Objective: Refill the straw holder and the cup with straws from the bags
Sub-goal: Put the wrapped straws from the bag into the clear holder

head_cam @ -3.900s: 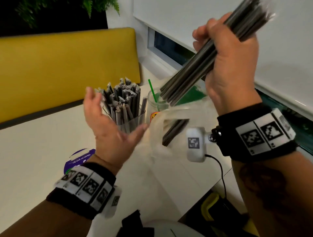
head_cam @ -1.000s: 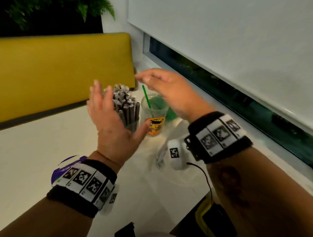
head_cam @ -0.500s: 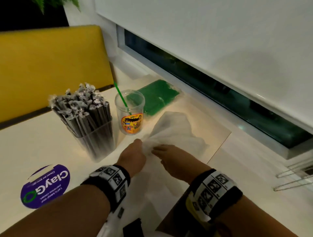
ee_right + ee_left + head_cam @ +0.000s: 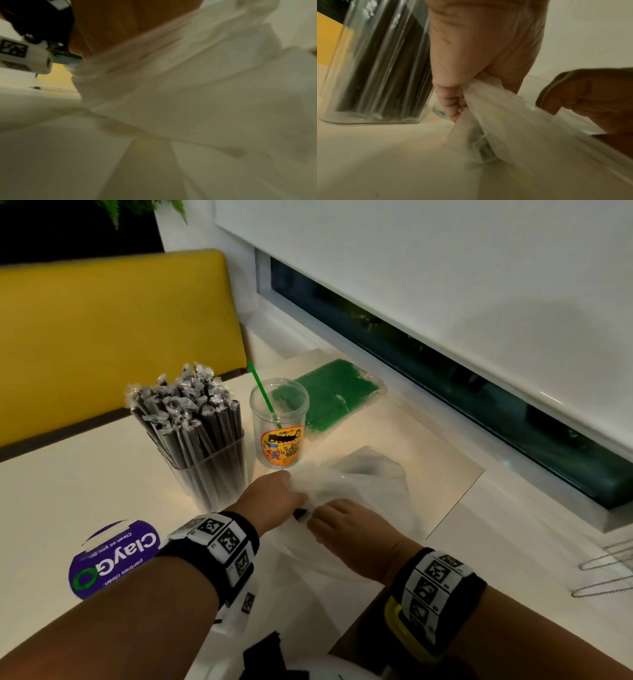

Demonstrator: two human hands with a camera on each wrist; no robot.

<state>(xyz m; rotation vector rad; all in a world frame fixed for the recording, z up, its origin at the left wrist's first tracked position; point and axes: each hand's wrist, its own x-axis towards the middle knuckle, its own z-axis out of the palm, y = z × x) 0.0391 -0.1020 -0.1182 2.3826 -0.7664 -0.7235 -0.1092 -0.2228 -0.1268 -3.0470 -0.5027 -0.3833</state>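
A clear straw holder (image 4: pixel 212 470), packed with grey wrapped straws (image 4: pixel 185 409), stands on the white table (image 4: pixel 68 491). Right of it is a clear printed cup (image 4: pixel 279 436) holding one green straw (image 4: pixel 262 392). Behind the cup lies a bag of green straws (image 4: pixel 332 392). In front of the cup, a limp, empty clear plastic bag (image 4: pixel 366 481) lies on the table. My left hand (image 4: pixel 274 498) grips its near edge with curled fingers (image 4: pixel 453 102). My right hand (image 4: pixel 346 529) pinches the same bag close beside it. The bag (image 4: pixel 188 94) fills the right wrist view.
A purple round ClayGo sticker (image 4: pixel 113 559) is on the table at the near left. A yellow seat back (image 4: pixel 113 320) rises behind the holder. A window ledge (image 4: pixel 513 508) runs along the right, with wire pieces (image 4: pixel 606 573) on it.
The grey straw bundle went from my right hand into the holder. Both hands, open by the holder a second ago, came down and took hold of the empty bag.
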